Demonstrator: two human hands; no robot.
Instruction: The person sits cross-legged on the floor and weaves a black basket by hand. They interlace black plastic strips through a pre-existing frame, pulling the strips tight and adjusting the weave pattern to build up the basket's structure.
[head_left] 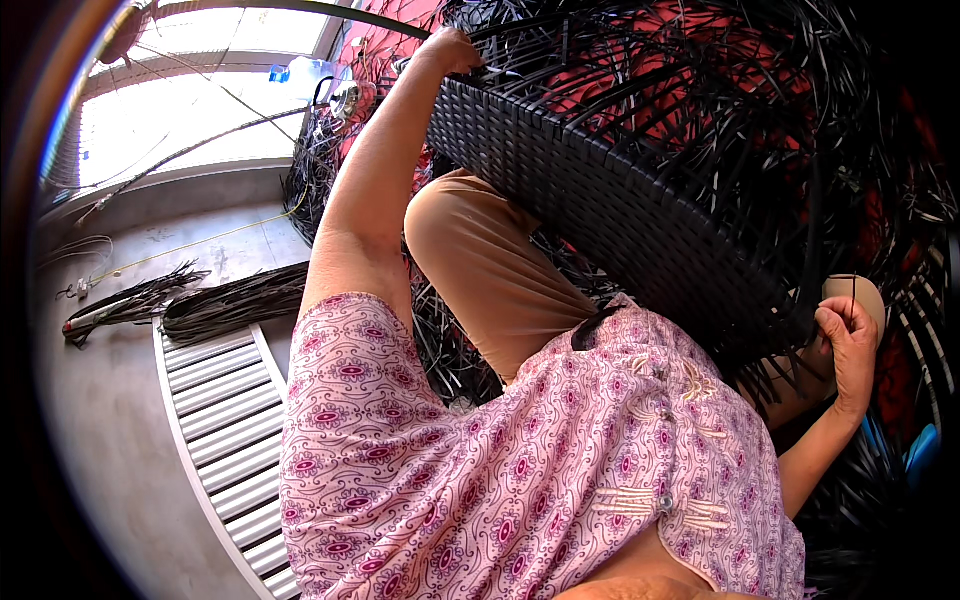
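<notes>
Across my lap lies a long, dark woven panel (600, 185), tightly plaited from flat black strips, with loose strip ends fanning from its edges. At the panel's far left corner my left hand (452, 52) is closed, its fingertips curled over the edge and partly hidden. My right hand (848, 338) is beside the near right end, with thumb and fingers pinched together. A thin black strip (853, 290) stands up from that pinch. More loose strips hang under the panel near my right hand.
A tangle of black strips (690, 60) spreads over a red surface beyond the panel. On the left, bundled strips (235, 303) lie across a white slatted rack (225, 420) on the grey floor (110, 420). A clear plastic bottle (305, 75) is near the bright window. Something blue (922, 452) is at the right.
</notes>
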